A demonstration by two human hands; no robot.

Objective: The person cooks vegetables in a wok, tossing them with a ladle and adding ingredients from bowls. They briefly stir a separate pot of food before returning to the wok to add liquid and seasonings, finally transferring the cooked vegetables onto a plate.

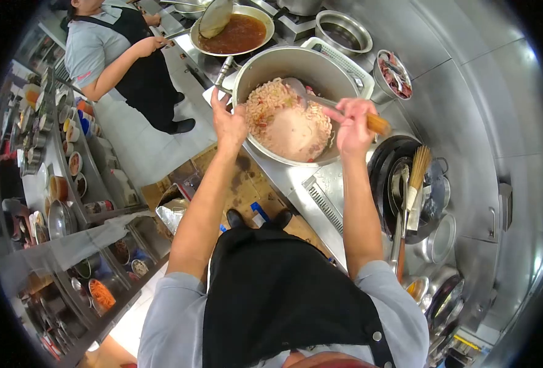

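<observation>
A large metal pot [256, 67] stands on the counter in front of me, tilted slightly toward me in view. Inside lies a pale, creamy mixture [296, 132] with lumpy pieces and red bits. My left hand [228, 126] grips the pot at its left side, by the handle and rim. In my right hand [355, 126] is a ladle [325, 101] with a wooden handle end. Its bowl rests in the mixture near the far side of the pot. The palm side of my left grip is partly hidden.
Beyond the pot is a pan of reddish-brown sauce [240, 34]; a co-worker [109, 43] holds a strainer [215, 17] over it. A metal container [394, 75] stands right. Woks and a bamboo brush [420, 165] are nearer. Ingredient shelves [109, 208] line the left.
</observation>
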